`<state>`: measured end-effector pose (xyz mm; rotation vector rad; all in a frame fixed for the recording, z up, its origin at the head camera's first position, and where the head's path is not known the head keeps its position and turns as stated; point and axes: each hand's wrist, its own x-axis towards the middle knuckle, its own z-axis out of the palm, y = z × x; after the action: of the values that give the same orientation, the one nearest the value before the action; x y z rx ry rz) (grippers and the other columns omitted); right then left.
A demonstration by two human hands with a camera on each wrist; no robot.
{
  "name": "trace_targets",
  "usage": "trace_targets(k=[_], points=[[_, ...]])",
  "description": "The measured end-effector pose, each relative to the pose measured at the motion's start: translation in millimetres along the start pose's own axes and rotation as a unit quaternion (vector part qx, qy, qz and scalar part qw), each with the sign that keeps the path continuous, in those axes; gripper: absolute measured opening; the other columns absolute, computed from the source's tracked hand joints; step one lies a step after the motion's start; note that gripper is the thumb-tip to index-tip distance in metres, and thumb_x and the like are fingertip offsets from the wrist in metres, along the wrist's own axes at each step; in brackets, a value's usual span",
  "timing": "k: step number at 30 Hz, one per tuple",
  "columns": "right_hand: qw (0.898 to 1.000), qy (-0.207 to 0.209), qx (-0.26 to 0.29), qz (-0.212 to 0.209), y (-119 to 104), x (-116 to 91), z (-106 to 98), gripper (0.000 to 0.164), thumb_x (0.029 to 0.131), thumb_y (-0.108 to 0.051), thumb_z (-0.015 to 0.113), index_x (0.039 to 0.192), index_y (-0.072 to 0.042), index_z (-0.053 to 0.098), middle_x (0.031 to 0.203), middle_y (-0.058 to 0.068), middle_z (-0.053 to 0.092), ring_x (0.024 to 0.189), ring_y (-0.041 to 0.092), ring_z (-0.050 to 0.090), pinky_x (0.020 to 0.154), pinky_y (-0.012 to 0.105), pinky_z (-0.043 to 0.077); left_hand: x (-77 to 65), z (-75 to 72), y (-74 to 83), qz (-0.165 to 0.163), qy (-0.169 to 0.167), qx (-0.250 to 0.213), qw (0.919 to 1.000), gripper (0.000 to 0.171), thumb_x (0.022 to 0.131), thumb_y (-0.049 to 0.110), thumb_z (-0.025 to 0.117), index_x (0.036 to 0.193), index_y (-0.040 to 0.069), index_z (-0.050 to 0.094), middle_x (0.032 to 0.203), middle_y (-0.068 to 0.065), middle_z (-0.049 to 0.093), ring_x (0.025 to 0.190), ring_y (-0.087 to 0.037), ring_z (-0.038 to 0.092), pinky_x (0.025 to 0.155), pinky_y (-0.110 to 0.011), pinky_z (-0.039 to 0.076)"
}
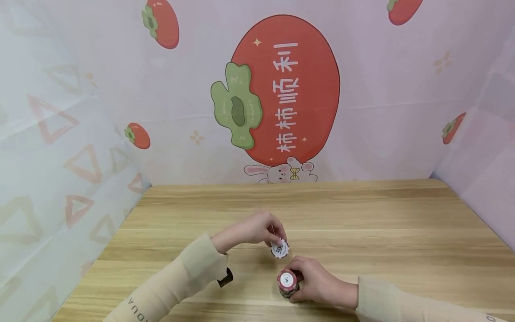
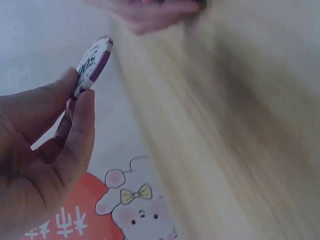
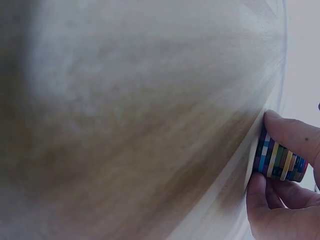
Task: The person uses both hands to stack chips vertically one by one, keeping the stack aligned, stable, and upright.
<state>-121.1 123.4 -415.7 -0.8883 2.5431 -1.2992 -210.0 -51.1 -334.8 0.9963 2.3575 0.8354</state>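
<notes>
Between thumb and fingers, my left hand [image 1: 257, 227] pinches a white poker chip [image 1: 280, 249] held above the table. In the left wrist view the chip [image 2: 92, 67] is tilted nearly edge-on, with dark numerals on its face and purple patches on its rim. My right hand [image 1: 319, 282] grips a stack of poker chips [image 1: 287, 281], thumb on one side and fingers on the other. A red chip marked 5 tops this stack. Many coloured edges of the stack [image 3: 280, 157] show in the right wrist view, where its base meets the table.
The wood-grain table [image 1: 362, 219] spreads around both hands. A printed backdrop [image 1: 370, 143] with persimmons and a rabbit rises behind it, and patterned sheets [image 1: 52, 147] stand at the sides. A small black piece [image 1: 226, 278] sits under the left cuff.
</notes>
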Motion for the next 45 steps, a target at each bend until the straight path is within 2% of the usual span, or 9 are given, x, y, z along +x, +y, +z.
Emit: trace_targets(k=[4, 7, 13, 19, 27, 39, 45], points=[[1.000, -0.002, -0.010, -0.001, 0.9, -0.8, 1.6, 0.043, 0.055, -0.009, 0.084, 0.092, -0.008, 0.062, 0.089, -0.009, 0.055, 0.081, 0.000, 0.052, 0.073, 0.021, 0.047, -5.9, 10.8, 0.3, -0.009, -0.033, -0.058, 0.9977, 0.005, 0.078, -0.002, 0.067, 0.082, 0.000, 0.070, 0.071, -0.003, 0.064, 0.061, -0.007, 0.056, 0.056, -0.028, 0.053], [1.000, -0.002, -0.023, -0.002, 1.2, -0.6, 1.7, 0.043, 0.055, -0.010, 0.084, 0.091, -0.008, 0.061, 0.088, -0.010, 0.053, 0.080, -0.001, 0.050, 0.072, 0.021, 0.046, -9.3, 17.0, -0.9, -0.023, -0.044, -0.083, 0.9953, 0.005, 0.077, -0.002, 0.067, 0.082, -0.002, 0.069, 0.070, -0.005, 0.065, 0.059, -0.006, 0.055, 0.055, -0.027, 0.052], [1.000, -0.001, -0.015, 0.003, 0.3, -0.5, 0.7, 0.040, 0.055, -0.009, 0.084, 0.087, -0.009, 0.060, 0.085, -0.011, 0.052, 0.078, -0.002, 0.049, 0.070, 0.020, 0.047, -11.0, 27.3, -7.2, -0.048, -0.051, -0.117, 0.9907, 0.007, 0.076, -0.002, 0.068, 0.083, -0.005, 0.069, 0.070, -0.007, 0.065, 0.056, -0.005, 0.054, 0.054, -0.026, 0.051], [1.000, -0.003, -0.005, 0.003, 0.7, -1.2, 0.6, 0.043, 0.055, -0.008, 0.084, 0.091, -0.008, 0.060, 0.087, -0.010, 0.053, 0.080, -0.001, 0.051, 0.071, 0.019, 0.047, -10.3, 35.1, -7.7, -0.064, -0.041, -0.121, 0.9897, 0.005, 0.074, -0.003, 0.070, 0.079, -0.004, 0.068, 0.068, -0.009, 0.066, 0.053, -0.007, 0.054, 0.052, -0.027, 0.051], [1.000, -0.005, 0.015, 0.005, -0.2, -0.4, -0.4, 0.045, 0.056, -0.005, 0.083, 0.095, -0.004, 0.061, 0.092, -0.007, 0.055, 0.083, 0.003, 0.055, 0.074, 0.019, 0.048, -11.7, 41.7, -6.3, -0.060, -0.021, -0.119, 0.9909, 0.006, 0.072, -0.004, 0.072, 0.075, -0.002, 0.067, 0.065, -0.007, 0.064, 0.053, -0.009, 0.056, 0.052, -0.029, 0.052], [1.000, -0.005, 0.023, 0.003, 0.6, -0.5, -1.0, 0.044, 0.056, -0.003, 0.083, 0.094, -0.004, 0.060, 0.088, -0.007, 0.054, 0.083, 0.002, 0.056, 0.073, 0.018, 0.048, -13.9, 47.6, -2.2, -0.068, 0.005, -0.117, 0.9908, 0.008, 0.069, -0.003, 0.075, 0.070, -0.001, 0.066, 0.061, -0.005, 0.063, 0.049, -0.006, 0.054, 0.047, -0.023, 0.049], [1.000, 0.003, -0.002, -0.005, 1.3, -0.9, -0.5, 0.044, 0.055, -0.006, 0.084, 0.093, -0.005, 0.061, 0.087, -0.010, 0.054, 0.082, 0.000, 0.053, 0.072, 0.019, 0.048, -13.9, 49.1, -0.8, -0.068, 0.020, -0.095, 0.9929, 0.010, 0.068, 0.000, 0.076, 0.069, 0.000, 0.067, 0.061, -0.004, 0.063, 0.050, -0.005, 0.054, 0.047, -0.021, 0.048]])
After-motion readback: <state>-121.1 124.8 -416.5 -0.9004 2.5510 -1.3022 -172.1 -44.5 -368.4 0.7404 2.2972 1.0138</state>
